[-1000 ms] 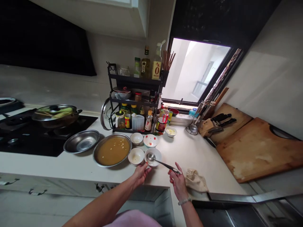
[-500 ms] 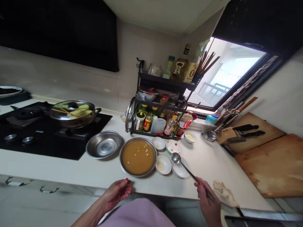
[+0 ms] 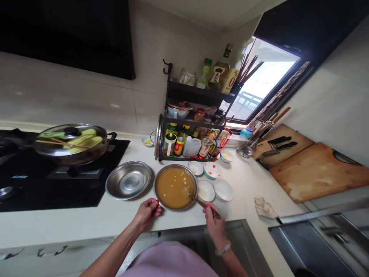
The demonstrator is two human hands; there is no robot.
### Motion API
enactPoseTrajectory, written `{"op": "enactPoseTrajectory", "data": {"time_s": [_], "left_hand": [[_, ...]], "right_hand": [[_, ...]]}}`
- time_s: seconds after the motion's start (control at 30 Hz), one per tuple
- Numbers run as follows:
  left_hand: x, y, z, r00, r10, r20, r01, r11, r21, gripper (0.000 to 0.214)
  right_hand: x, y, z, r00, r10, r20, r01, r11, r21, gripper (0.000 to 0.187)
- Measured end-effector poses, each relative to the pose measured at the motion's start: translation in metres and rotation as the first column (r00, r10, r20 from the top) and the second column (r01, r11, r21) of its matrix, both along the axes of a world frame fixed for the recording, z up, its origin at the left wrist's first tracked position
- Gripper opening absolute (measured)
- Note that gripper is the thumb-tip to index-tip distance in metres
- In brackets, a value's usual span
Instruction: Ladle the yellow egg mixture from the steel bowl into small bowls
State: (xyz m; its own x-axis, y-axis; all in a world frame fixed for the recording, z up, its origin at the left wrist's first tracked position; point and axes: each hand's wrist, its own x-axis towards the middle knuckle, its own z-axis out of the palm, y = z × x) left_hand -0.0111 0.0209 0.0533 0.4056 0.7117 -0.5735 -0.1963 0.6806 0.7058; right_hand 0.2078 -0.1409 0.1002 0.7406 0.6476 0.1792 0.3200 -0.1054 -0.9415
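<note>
A round metal bowl (image 3: 162, 204) of brown liquid, with small pale bits floating on top, stands on the counter. At its near left rim is my left hand (image 3: 147, 213), thumb and fingers closed on the edge. My right hand (image 3: 215, 225) grips a ladle (image 3: 198, 200) by the handle. The ladle's head dips into the liquid at the bowl's right side and is mostly hidden under it. Left of this bowl sits a second, shallower metal basin (image 3: 129, 181) with nothing visible in it.
Small white bowls (image 3: 224, 190) crowd the right of the liquid. Behind stands a black rack (image 3: 198, 92) of bottles and jars. A lidded pan (image 3: 72, 142) is on the stove at left. Cutting boards (image 3: 314, 173), a cloth (image 3: 264, 207) and the sink (image 3: 311, 246) lie right.
My right hand has moved left, lowering the ladle from above the white bowls into the liquid. My left hand has come up to the bowl's rim. The view has shifted.
</note>
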Motion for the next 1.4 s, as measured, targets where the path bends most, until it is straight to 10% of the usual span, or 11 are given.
{"op": "enactPoseTrajectory", "data": {"time_s": [0.17,0.87,1.13,1.4], "left_hand": [[0.001,-0.001,-0.006,1.0,-0.024,0.014,0.024,1.0,-0.007,0.021],[-0.001,0.003,-0.01,0.998,-0.036,0.046,0.036,0.999,0.012,0.031],[-0.001,0.004,-0.01,0.998,-0.042,0.037,0.042,0.999,-0.002,0.029],[-0.001,0.003,-0.009,0.999,-0.029,0.044,0.03,1.0,-0.01,0.027]], "right_hand": [[0.005,-0.001,0.002,0.926,-0.209,-0.316,0.23,0.973,0.031,0.047],[0.036,-0.024,0.04,0.858,-0.308,-0.411,0.382,0.917,0.111,0.042],[0.045,-0.044,0.026,0.918,-0.366,-0.152,0.369,0.929,-0.006,0.049],[0.026,-0.047,0.031,0.905,0.047,0.423,-0.068,0.997,0.034,0.028]]}}
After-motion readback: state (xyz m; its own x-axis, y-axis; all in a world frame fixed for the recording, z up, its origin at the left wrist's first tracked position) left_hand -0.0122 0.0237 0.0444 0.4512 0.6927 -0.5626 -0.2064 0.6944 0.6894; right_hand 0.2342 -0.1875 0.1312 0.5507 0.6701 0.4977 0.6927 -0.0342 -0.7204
